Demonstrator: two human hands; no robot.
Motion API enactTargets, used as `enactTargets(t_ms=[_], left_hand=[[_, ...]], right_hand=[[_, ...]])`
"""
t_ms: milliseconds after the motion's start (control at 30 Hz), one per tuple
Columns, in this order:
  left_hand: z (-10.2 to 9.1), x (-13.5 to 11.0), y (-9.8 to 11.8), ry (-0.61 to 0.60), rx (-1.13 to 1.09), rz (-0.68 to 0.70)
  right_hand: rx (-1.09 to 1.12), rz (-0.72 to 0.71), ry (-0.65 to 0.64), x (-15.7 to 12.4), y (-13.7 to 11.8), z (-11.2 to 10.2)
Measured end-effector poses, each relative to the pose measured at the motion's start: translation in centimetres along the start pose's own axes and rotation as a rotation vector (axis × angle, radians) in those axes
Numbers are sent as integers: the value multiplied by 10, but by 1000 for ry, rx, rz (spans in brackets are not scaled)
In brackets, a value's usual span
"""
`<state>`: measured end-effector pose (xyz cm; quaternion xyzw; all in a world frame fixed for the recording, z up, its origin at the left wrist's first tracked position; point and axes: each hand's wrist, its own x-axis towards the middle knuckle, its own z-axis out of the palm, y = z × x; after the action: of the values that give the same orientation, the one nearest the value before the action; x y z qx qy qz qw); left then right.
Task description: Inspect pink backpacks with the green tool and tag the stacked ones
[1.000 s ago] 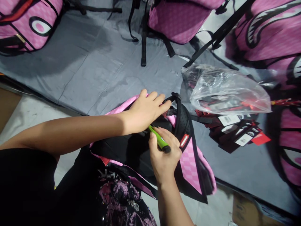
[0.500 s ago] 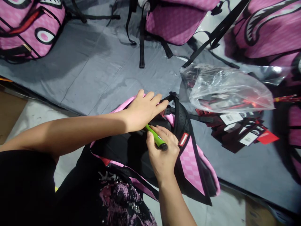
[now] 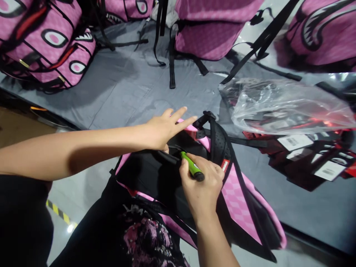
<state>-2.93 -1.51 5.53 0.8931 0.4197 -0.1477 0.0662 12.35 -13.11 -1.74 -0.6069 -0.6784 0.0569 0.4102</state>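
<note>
A black and pink backpack (image 3: 150, 170) lies at the near edge of the table, its black side up and a padded shoulder strap (image 3: 220, 142) looped at the right. My right hand (image 3: 201, 185) grips a green marker (image 3: 190, 165) with a black end, its front end down against the black fabric; the tip is hard to make out. Across the top of the backpack reaches my left hand (image 3: 161, 129), fingers spread, with the thumb low by a dark fold of the fabric. A small red label (image 3: 225, 165) shows on the strap beside my right hand.
Several pink backpacks with eye and shark-mouth prints, such as one at left (image 3: 59, 40) and one at right (image 3: 328, 40), stand along the far side. A clear plastic bag (image 3: 283, 100) lies on the grey-covered table (image 3: 111, 96), over black and red tags (image 3: 294, 167).
The view has shifted, so most things sit farther right and lower. My left hand's fingers are spread wider and its thumb now shows. The marker stays in my right hand.
</note>
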Motion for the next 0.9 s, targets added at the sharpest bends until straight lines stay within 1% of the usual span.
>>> enactTargets(t_ms=[100,200,267,333,433,633,800,900], left_hand=[[0,2,4,-47,-28,-80],[3,7,13,-64,27,-172],[3,9,18,-73,86,-198],[3,8,19,-64,126,-181],[0,5,15,-57,133,-123],[-8,-1,3,-129,50,-43],[-13,-5,4,-142,16,-80],[-16,-1,4,-198,19,-89]], right_hand=[[23,-10,-2,0,1,3],[59,19,20,1,3,8],[74,40,25,1,4,10],[80,45,24,0,4,10],[91,36,26,-2,5,8],[127,50,-1,-2,5,2],[126,61,-35,1,3,-2],[113,64,-24,2,-2,-2]])
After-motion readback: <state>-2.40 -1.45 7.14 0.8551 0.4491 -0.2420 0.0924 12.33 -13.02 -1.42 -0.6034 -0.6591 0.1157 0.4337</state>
